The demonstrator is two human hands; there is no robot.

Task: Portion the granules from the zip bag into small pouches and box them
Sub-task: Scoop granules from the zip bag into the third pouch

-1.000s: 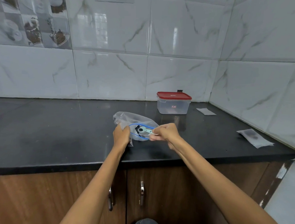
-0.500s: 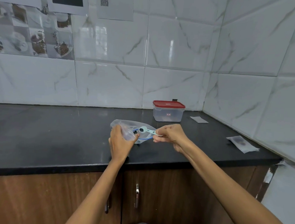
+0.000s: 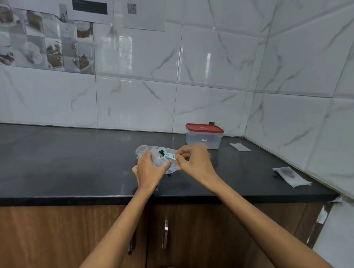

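Black stone countertop (image 3: 69, 159) runs below a wall of white marbled tiles, and we stand at its front edge above brown wooden cabinet doors (image 3: 45, 239). Our left hand (image 3: 149, 172) curls its fingers around a clear zip bag (image 3: 149, 151), holding it just above the counter. Our right hand (image 3: 193, 163) pinches the handle of a small pale blue scoop (image 3: 168, 154), whose bowl sits at the bag's mouth with dark granules in it. Behind our hands, near the back wall, stands a clear plastic box (image 3: 203, 140) with its red lid on. To the right of it lies a flat white pouch (image 3: 240, 146). Nearer us on the right, close to the side wall, lies another small pouch (image 3: 292, 176) with a dark patch showing through. Paper sheets (image 3: 144, 8) hang on the tiles up left, one bearing a square code.
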